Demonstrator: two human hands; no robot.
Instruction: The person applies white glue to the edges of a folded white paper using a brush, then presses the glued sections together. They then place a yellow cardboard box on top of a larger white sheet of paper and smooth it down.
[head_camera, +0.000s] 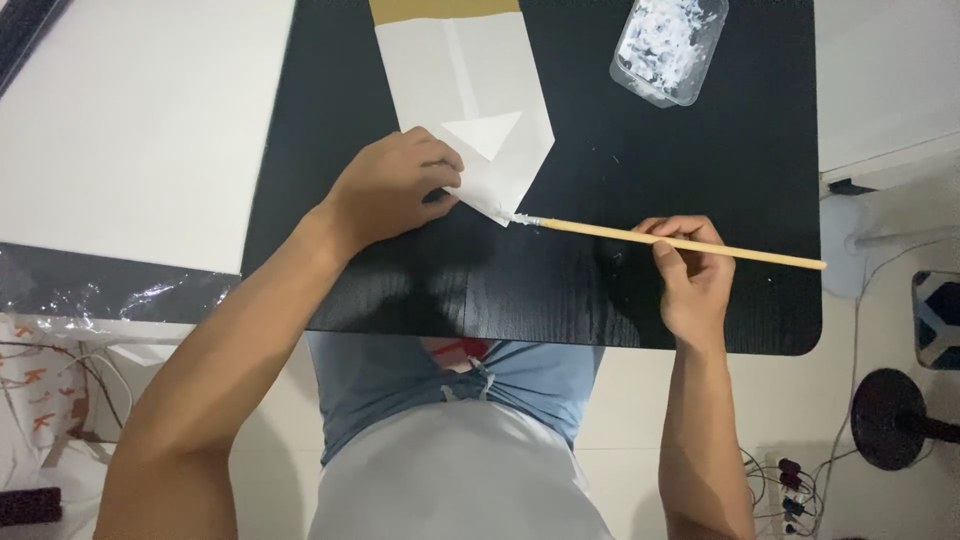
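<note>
A folded white paper sheet (470, 90) with a tan strip at its far end lies on a black table (700, 170). My left hand (395, 185) presses down on the paper's near left edge, by its pointed tip. My right hand (690, 275) grips a thin wooden brush (640, 235) near its middle. The brush lies almost level, its bristle end touching the paper's pointed tip, the handle end reaching to the table's right edge.
A clear plastic container (668, 45) holding white paste stands at the table's far right. A large white board (130, 120) covers the left side. Below the table's right corner are cables (790, 490) and a round black stand base (890, 420).
</note>
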